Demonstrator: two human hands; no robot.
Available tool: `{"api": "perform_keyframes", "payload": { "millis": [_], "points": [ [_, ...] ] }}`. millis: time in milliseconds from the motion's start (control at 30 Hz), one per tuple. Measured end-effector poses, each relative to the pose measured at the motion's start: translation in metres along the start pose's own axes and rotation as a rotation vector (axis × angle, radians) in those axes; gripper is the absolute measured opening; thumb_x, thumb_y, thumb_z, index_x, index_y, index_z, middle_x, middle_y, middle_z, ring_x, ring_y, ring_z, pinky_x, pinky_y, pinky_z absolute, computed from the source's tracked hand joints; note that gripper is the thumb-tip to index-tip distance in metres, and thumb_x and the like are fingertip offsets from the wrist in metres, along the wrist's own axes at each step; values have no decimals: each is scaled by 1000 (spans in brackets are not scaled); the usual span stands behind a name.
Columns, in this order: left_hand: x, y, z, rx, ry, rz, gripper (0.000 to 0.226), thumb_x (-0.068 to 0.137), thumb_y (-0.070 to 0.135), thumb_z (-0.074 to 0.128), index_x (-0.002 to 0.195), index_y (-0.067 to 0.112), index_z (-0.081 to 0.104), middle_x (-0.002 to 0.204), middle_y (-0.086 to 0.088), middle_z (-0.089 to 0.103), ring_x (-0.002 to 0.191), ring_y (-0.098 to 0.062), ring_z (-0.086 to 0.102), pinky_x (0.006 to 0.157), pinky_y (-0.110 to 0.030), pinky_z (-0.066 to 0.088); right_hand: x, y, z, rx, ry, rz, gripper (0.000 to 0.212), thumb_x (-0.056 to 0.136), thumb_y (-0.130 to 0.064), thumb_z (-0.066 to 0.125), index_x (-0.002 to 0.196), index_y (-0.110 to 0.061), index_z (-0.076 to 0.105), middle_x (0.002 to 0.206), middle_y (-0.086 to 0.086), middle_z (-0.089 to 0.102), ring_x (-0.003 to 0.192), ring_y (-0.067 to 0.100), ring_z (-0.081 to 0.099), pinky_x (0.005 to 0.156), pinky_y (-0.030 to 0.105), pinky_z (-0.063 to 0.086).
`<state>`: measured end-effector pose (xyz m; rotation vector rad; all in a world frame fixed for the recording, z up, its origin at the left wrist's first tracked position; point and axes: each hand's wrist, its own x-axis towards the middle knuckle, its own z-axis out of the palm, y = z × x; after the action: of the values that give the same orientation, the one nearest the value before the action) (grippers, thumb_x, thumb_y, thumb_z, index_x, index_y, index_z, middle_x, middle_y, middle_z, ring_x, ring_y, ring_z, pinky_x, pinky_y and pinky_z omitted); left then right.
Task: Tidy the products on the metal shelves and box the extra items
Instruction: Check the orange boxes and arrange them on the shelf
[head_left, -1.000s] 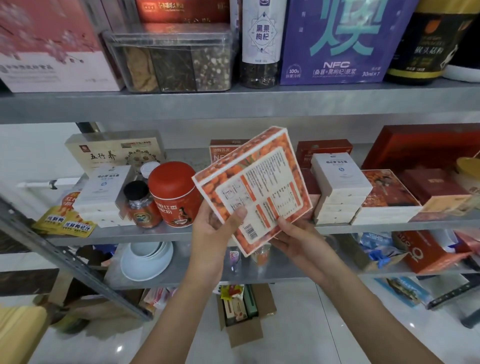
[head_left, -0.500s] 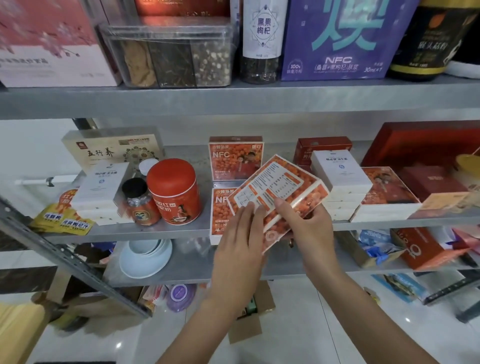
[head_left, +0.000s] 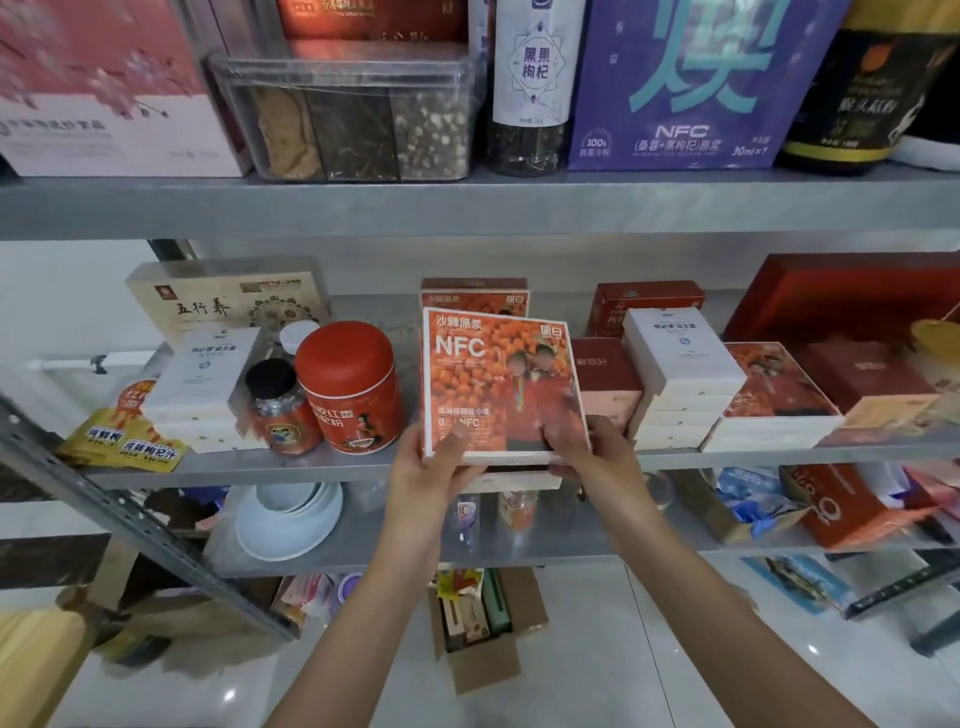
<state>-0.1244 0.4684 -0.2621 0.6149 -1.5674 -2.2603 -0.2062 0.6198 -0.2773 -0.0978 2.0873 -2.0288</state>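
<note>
both hands (head_left: 511, 460) are gripping the orange nfc box (head_left: 501, 382) by its bottom corners, so i'd keep it square and slide it back against the matching box (head_left: 475, 296) behind.

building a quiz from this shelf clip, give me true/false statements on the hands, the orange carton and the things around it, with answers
1. The left hand and right hand both grip the flat orange cardboard carton near its bottom edge. True.
2. The carton's "NFC" front faces the camera. True.
3. The round red tin stands right of the carton. False: it stands left of it.
4. The brown cardboard box on the floor is closed. False: it is open, items inside.
5. The stacked white bowls sit lower than the tin. True.
</note>
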Motion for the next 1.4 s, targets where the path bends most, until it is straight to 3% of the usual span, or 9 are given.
{"api": "perform_keyframes", "payload": {
  "millis": [133,233,333,433,567,733,1000,1167,1400],
  "points": [
    [20,-13,-6,407,47,174,36,97,23,57,133,19,53,122,3,65,111,-12,62,90,-23,48,9,8,2,-352,111,-83,22,85,-40,70,100,-25,64,88,-22,66,83,-4,62,65,4,42],
    [30,-24,-9,826,82,191,44,100,26,52,141,15,45,138,-8,49,132,-26,41,104,-32,33,18,16,4,-654,84,-94,54,88,-47,65,130,-15,56,130,3,58,124,25,49,101,31,38],
    [33,-24,-8,1242,179,318,65,96,33,54,153,19,24,157,-15,11,144,-31,8,117,-41,16,22,18,5,-778,157,-59,71,84,-50,68,138,-11,45,141,12,41,133,33,32,106,40,32],
    [45,-14,-2,1399,63,566,74,95,27,56,156,23,13,163,-8,-10,149,-24,-15,121,-40,-1,28,12,6,-797,175,-89,70,81,-46,73,134,-10,44,138,14,35,133,34,27,104,45,33],
    [64,-13,2,1568,-214,457,70,103,50,28,155,21,-8,161,1,-20,145,-16,-27,118,-35,-13,48,-11,8,-759,175,-219,55,90,-43,62,132,-11,47,139,12,36,132,30,28,103,34,27],
    [72,-24,-7,1606,-326,332,68,100,57,17,155,24,-7,163,2,-13,148,-13,-18,120,-35,-5,101,-47,21,-1001,42,-517,53,94,-12,54,144,-7,36,150,15,31,139,32,26,112,43,31],
    [72,-27,-9,1608,-314,357,69,101,57,18,155,24,-8,163,3,-15,149,-14,-18,120,-34,-6,186,-60,48,-1539,-177,-419,86,94,-9,50,154,-17,-10,162,5,-16,150,23,-12,121,43,-3],
    [73,-25,-7,1602,-332,334,69,101,57,18,155,23,-8,163,2,-15,149,-14,-18,121,-35,-6,190,-54,52,-1580,-103,-486,81,89,-14,61,153,-9,12,151,17,20,129,38,38,108,43,32],
    [74,-23,-8,1603,-337,325,69,101,57,19,156,23,-5,164,2,-12,149,-14,-16,121,-35,-5,180,-60,55,-1435,-31,-480,46,88,-2,62,131,-5,46,133,15,43,123,31,43,92,44,50]
  ]
}}
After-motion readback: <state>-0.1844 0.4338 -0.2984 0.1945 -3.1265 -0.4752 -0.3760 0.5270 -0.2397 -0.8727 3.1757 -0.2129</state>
